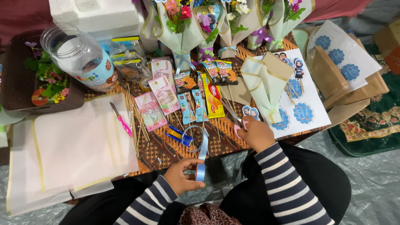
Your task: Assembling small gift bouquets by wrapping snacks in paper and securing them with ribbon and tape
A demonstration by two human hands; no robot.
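Ribbon is passing through our fingers: we are gripping a light blue ribbon roll [201, 170] in our left hand [183, 175], its loose end curling up over the patterned cloth [166, 152]. We are closing our right hand [257, 133] around pink-handled scissors [239, 127]. Snack packets [200, 93] are lying just beyond, a folded paper wrap [266, 81] to the right, and finished bouquets [183, 25] are standing farther back.

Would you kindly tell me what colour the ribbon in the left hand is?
Light blue ribbon, clearest in the head view.
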